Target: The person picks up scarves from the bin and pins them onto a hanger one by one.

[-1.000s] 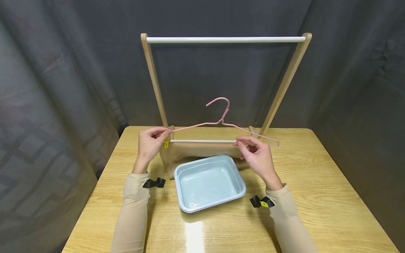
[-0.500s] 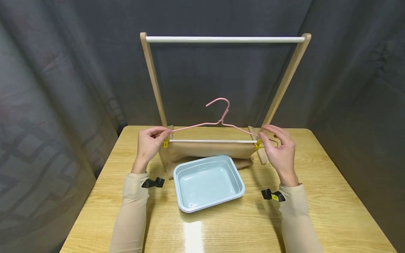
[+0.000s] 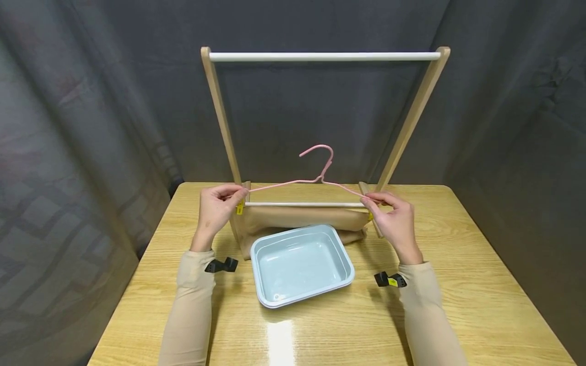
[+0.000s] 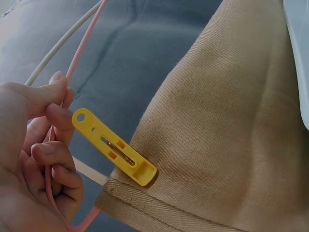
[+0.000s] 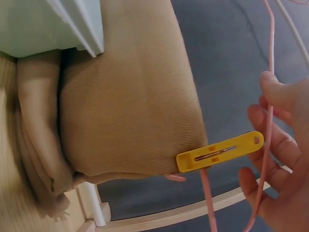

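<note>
Both hands, left hand [image 3: 216, 208] and right hand [image 3: 394, 219], each grip pinching an end of the thin pink hanger [image 3: 316, 179] above the surface [image 3: 458, 284], tan cloth [image 4: 227, 125] clipped on: light, springy wire, limp cloth, so corners hold best.

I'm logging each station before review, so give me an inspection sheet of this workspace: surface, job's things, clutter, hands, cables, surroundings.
Surface: wooden table, glossy, with a glare streak near the front edge.
Job's things: pink wire hanger with tan cloth fastened to it by yellow clips, one at each end.
Clutter: light blue tray in front of the cloth; wooden rack with a white rail behind.
Hands: left hand pinches the hanger's left end; right hand pinches its right end.
Cables: nothing seen; a small black fitting shows at each wrist.
Surroundings: dark grey curtain behind and at both sides.
</note>
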`<state>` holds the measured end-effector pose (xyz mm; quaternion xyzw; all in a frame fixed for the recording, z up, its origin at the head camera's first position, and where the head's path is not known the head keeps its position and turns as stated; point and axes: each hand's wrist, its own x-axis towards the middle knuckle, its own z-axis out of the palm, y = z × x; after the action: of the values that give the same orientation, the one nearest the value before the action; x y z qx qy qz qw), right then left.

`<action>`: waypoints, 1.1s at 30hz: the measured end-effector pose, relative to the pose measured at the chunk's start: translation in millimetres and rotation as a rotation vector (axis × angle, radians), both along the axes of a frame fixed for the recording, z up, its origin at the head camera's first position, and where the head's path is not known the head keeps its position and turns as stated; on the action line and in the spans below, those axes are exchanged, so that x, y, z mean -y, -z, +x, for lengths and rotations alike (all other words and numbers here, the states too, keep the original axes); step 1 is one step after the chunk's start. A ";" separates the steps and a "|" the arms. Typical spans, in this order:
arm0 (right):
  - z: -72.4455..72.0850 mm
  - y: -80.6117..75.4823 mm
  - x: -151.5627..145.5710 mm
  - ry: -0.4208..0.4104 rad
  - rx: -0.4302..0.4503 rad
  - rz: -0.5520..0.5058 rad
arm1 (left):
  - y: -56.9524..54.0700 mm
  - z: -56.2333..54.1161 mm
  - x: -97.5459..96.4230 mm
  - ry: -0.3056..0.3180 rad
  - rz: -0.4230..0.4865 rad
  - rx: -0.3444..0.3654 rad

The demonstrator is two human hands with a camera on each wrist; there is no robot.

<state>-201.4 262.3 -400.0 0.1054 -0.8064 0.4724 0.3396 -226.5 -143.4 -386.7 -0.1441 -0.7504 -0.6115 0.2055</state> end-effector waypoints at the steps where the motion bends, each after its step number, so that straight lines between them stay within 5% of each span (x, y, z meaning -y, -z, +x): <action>1: -0.7 0.4 1.2 0.005 0.000 -0.006 | 0.2 -0.1 0.4 0.003 0.000 0.004; 12: 13.7 -17.2 16.2 0.019 -0.035 -0.107 | -0.3 -1.9 0.9 0.034 -0.038 0.079; 25: 15.2 -15.5 15.8 0.034 -0.191 -0.185 | -3.3 0.9 -2.3 0.100 -0.038 0.085; 33: 13.0 -13.4 14.1 0.041 -0.203 -0.204 | 6.9 -5.8 6.8 -0.058 0.024 0.005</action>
<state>-188.4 248.2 -386.6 0.1011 -0.7176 0.5320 0.4380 -232.2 -150.2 -393.6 -0.1185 -0.7474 -0.6146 0.2229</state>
